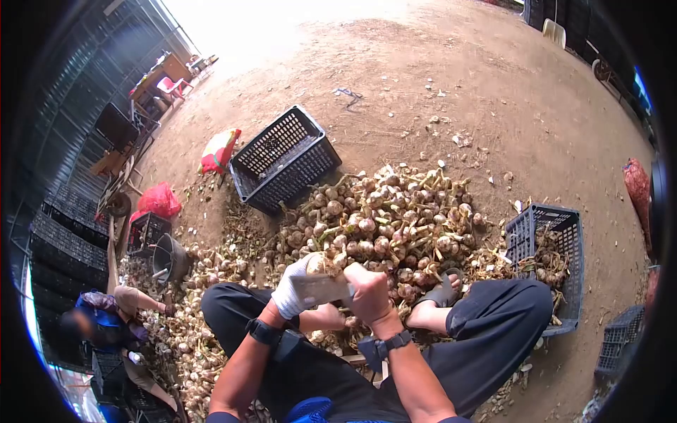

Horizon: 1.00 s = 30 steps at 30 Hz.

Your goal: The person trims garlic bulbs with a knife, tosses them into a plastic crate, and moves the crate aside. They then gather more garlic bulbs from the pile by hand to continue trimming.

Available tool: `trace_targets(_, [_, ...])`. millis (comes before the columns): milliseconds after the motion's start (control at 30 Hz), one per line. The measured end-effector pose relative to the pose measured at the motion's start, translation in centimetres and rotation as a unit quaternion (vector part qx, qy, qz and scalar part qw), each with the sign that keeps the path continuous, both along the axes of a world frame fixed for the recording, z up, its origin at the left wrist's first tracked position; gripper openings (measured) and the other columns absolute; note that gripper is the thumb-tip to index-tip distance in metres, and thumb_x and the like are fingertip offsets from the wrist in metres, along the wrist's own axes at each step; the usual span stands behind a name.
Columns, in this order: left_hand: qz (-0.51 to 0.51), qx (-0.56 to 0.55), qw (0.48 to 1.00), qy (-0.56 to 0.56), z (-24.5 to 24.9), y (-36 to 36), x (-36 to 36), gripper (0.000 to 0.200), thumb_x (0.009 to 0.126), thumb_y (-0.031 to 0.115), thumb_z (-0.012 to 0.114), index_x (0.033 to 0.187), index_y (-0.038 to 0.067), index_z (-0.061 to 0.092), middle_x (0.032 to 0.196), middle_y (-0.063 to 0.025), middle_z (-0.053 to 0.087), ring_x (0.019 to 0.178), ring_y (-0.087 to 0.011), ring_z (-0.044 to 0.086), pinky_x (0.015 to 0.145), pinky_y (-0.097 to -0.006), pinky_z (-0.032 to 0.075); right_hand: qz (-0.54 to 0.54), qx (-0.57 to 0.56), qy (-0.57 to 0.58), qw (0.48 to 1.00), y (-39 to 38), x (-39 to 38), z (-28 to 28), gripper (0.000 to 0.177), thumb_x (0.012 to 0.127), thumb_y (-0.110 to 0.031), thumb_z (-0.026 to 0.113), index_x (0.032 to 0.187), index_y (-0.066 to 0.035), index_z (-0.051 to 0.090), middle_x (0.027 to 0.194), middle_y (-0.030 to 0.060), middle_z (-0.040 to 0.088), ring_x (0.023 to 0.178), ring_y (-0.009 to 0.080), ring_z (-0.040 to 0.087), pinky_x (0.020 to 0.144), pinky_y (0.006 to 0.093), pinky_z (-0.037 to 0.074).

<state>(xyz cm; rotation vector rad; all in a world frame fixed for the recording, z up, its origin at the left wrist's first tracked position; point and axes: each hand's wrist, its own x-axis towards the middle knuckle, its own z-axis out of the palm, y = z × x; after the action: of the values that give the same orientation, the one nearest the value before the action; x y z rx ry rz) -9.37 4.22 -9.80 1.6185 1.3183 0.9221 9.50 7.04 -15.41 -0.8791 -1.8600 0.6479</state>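
My left hand [290, 290], in a white glove, is closed around a garlic bulb [323, 266]. My right hand [369, 290] is bare and closed on a wide flat blade [321, 290], which lies across the front of the left hand, just below the bulb. The blade's handle is hidden in my fist. Both hands are close together above my lap. Beyond them a large heap of garlic bulbs with stems [381, 225] lies on the dirt floor, reaching to my feet.
A black crate [282, 176] stands tilted behind the heap; another crate [580, 275] at the right holds garlic scraps. Left are loose garlic bulbs [201, 359], a bucket [171, 259], a red net bag [156, 201] and a seated person [106, 321].
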Motion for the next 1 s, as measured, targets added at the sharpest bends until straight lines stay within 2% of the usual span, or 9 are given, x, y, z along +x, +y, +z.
trace_targets(33, [0.05, -0.097, 0.992, 0.055, 0.7, -0.6, 0.1, 0.054, 0.064, 0.021, 0.081, 0.11, 0.002, 0.06, 0.095, -0.0101, 0.066, 0.087, -0.0166, 0.063, 0.082, -0.0319, 0.052, -0.02, -0.009, -0.022, 1.0, 0.7, 0.3, -2.3, 0.017, 0.08, -0.022, 0.066, 0.076, -0.007, 0.057, 0.075, 0.0146, 0.061, 0.065, 0.0349, 0.064, 0.057, 0.0424, 0.05])
trace_targets(167, [0.061, -0.03, 0.994, 0.084, 2.7, -1.5, 2.6, 0.046, 0.065, 0.02, 0.081, 0.104, 0.003, 0.063, 0.089, -0.0102, 0.069, 0.082, -0.0144, 0.064, 0.08, -0.0333, 0.054, -0.158, -0.214, -0.087, 0.96, 2.4, 3.3, -8.1, 0.026, 0.08, -0.03, 0.072, 0.079, -0.006, 0.061, 0.076, 0.0175, 0.064, 0.067, 0.0362, 0.064, 0.058, 0.044, 0.05])
trace_targets(233, [0.084, -0.068, 0.992, 0.06, 0.8, -1.0, 1.6, 0.052, 0.068, 0.022, 0.084, 0.11, 0.003, 0.061, 0.091, -0.0082, 0.069, 0.083, -0.0141, 0.064, 0.08, -0.0325, 0.054, -0.177, -0.2, -0.06, 0.962, 2.2, 3.3, -7.9, 0.025, 0.075, -0.026, 0.076, 0.077, -0.007, 0.06, 0.076, 0.017, 0.064, 0.068, 0.0379, 0.063, 0.058, 0.0437, 0.05])
trace_targets(367, [0.099, -0.096, 0.99, -0.027, 1.3, -0.2, 2.0, 0.057, 0.07, 0.024, 0.087, 0.115, 0.003, 0.058, 0.096, -0.0065, 0.069, 0.083, -0.014, 0.064, 0.081, -0.032, 0.055, -0.035, -0.051, 0.047, 0.997, 1.0, 1.9, -2.8, 0.022, 0.076, -0.023, 0.071, 0.078, -0.006, 0.058, 0.076, 0.0167, 0.06, 0.07, 0.0409, 0.061, 0.059, 0.0447, 0.049])
trace_targets(500, [0.015, -0.01, 0.997, 0.073, -0.1, -0.3, 0.2, 0.059, 0.07, 0.02, 0.086, 0.119, 0.005, 0.056, 0.101, -0.0026, 0.066, 0.091, -0.0124, 0.061, 0.086, -0.0302, 0.053, 0.038, -0.033, 0.022, 0.998, 0.3, 1.3, 0.3, 0.016, 0.076, -0.018, 0.068, 0.078, -0.006, 0.058, 0.074, 0.0152, 0.058, 0.069, 0.0381, 0.062, 0.057, 0.0442, 0.049])
trace_targets(633, [0.016, -0.043, 0.998, -0.031, -0.4, -0.4, 0.2, 0.047, 0.078, 0.009, 0.077, 0.119, 0.007, 0.056, 0.105, -0.0008, 0.062, 0.098, -0.0099, 0.057, 0.091, -0.027, 0.05, 0.09, 0.0, -0.009, 0.996, -0.1, 1.1, 1.2, 0.015, 0.073, -0.017, 0.067, 0.078, -0.007, 0.058, 0.074, 0.0133, 0.059, 0.068, 0.0352, 0.063, 0.056, 0.0432, 0.05])
trace_targets(833, [0.057, -0.113, 0.988, -0.086, -1.2, -0.6, -0.4, 0.055, 0.071, 0.018, 0.085, 0.118, 0.006, 0.057, 0.103, -0.0005, 0.063, 0.095, -0.0084, 0.057, 0.086, -0.0268, 0.05, 0.073, 0.013, -0.002, 0.997, -0.7, 0.2, 0.6, 0.016, 0.069, -0.017, 0.068, 0.076, -0.007, 0.059, 0.073, 0.0125, 0.059, 0.066, 0.0349, 0.063, 0.056, 0.0423, 0.05])
trace_targets(900, [0.025, -0.025, 0.997, 0.064, -0.5, -0.7, -0.2, 0.043, 0.077, 0.006, 0.077, 0.116, 0.007, 0.058, 0.1, -0.0012, 0.065, 0.092, -0.0094, 0.06, 0.086, -0.0278, 0.052, 0.053, 0.006, -0.007, 0.999, -0.7, -0.3, -0.4, 0.015, 0.07, -0.017, 0.068, 0.076, -0.007, 0.059, 0.073, 0.0126, 0.059, 0.066, 0.0351, 0.063, 0.055, 0.042, 0.05])
trace_targets(1000, [0.024, -0.024, 0.998, 0.049, -0.9, -1.1, -0.4, 0.047, 0.073, 0.014, 0.081, 0.114, 0.008, 0.059, 0.1, -0.0036, 0.067, 0.091, -0.0104, 0.062, 0.085, -0.0295, 0.052, 0.028, -0.006, 0.004, 1.0, -0.7, -0.9, -1.3, 0.015, 0.073, -0.019, 0.068, 0.075, -0.007, 0.059, 0.073, 0.013, 0.059, 0.065, 0.0353, 0.063, 0.055, 0.0415, 0.05])
